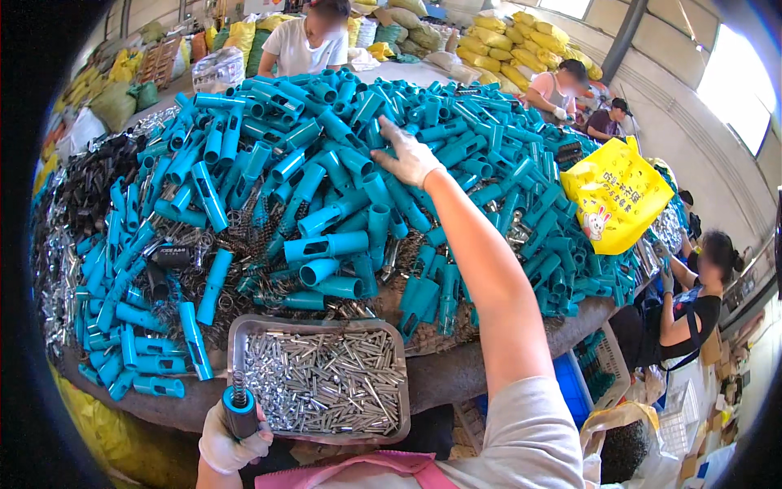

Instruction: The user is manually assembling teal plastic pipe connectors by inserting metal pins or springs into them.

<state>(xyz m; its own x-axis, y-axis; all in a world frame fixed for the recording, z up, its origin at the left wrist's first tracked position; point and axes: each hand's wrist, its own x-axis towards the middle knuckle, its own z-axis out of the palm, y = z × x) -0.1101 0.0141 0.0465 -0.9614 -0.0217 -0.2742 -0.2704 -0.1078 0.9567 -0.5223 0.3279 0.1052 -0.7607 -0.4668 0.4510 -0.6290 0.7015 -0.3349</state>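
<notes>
My left hand, in a white glove, is closed around a dark cylinder with a teal rim. A coil spring sticks up out of its top end. My right arm stretches far forward over a large heap of teal slotted tubes. At its end my right hand, also gloved, has its fingers spread over the upper part of the heap, touching or just above the tubes. Beside my left hand a grey tray holds many small metal pins.
Loose springs and black parts lie among the tubes at left. A yellow bag rests on the heap at right. Several people work around it, one at the right side. A blue crate stands below the table edge.
</notes>
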